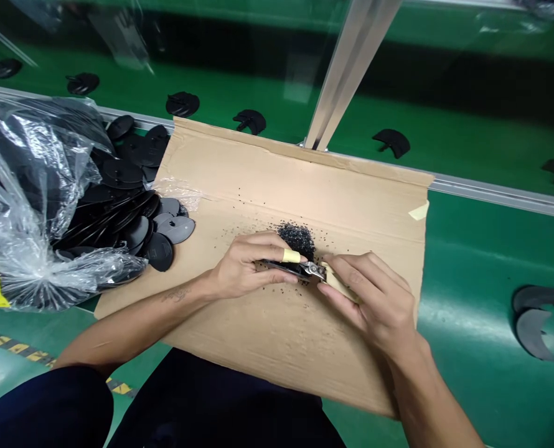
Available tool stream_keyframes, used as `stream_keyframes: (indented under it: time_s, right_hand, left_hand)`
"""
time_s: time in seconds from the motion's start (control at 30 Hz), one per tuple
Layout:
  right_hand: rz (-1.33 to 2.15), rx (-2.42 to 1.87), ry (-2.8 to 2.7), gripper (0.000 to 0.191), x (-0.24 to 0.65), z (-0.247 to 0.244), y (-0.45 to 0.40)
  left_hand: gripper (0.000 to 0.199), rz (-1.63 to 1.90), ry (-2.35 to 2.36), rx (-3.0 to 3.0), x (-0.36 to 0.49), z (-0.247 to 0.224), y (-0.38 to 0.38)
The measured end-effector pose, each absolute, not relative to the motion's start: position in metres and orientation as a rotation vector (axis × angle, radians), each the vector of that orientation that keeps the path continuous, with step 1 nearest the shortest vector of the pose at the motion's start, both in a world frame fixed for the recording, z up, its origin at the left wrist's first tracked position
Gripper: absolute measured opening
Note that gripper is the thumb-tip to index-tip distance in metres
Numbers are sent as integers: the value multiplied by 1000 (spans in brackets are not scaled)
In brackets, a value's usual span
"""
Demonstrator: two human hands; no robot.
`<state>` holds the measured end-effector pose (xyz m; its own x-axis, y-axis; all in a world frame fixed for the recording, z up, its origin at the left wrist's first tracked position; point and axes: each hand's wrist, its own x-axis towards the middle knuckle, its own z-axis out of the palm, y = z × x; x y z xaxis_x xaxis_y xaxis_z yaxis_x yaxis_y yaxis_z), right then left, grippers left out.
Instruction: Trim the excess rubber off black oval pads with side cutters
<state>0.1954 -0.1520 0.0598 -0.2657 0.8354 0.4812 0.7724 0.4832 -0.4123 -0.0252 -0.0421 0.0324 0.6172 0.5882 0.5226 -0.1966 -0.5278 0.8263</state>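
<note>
My left hand [253, 264] grips a flat black plastic disc [289, 267] by its edge, with yellow tape wrapped round one finger. In my right hand [373, 295] is a pair of nippers [315, 269]; their metal jaws meet the right end of the disc. The nippers' handles are mostly covered by my fingers and by something pale yellow at the grip. Just behind the disc lies a heap of small black bits [298, 238] on a cardboard sheet [277, 348]. More bits are scattered around it.
To the left, black discs [122, 173] spill from a clear plastic bag [29, 168]. Curved black pieces [533, 330] rest on the green surface [473, 267] at right. A metal post [347, 68] rises behind the cardboard, with more black pieces [182, 104] along the back.
</note>
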Motion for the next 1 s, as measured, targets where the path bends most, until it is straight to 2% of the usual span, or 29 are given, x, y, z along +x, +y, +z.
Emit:
stream_keyframes:
  time_s: [0.1, 0.43, 0.6, 0.77, 0.9, 1.0]
  right_hand:
    - [66, -1310, -2081, 31, 194, 62, -153]
    - [439, -1268, -1813, 23, 186, 54, -153]
    - [535, -1273, -1736, 21, 182, 56, -153]
    - [555, -1332, -1708, 18, 181, 57, -152]
    - [576, -1374, -1718, 19, 184, 57, -151]
    - [601, -1444, -1735, 22, 188, 59, -150]
  left_hand:
    - [22, 1015, 329, 1846, -24, 31, -43]
    - [29, 1026, 421, 2005, -27, 42, -44]
    - [26, 1049, 368, 2139, -27, 39, -44]
    - [35, 1062, 381, 2215, -27, 38, -46]
    - [23, 1039, 342, 2306, -27, 38, -44]
    - [23, 1044, 408, 2311, -28, 37, -42]
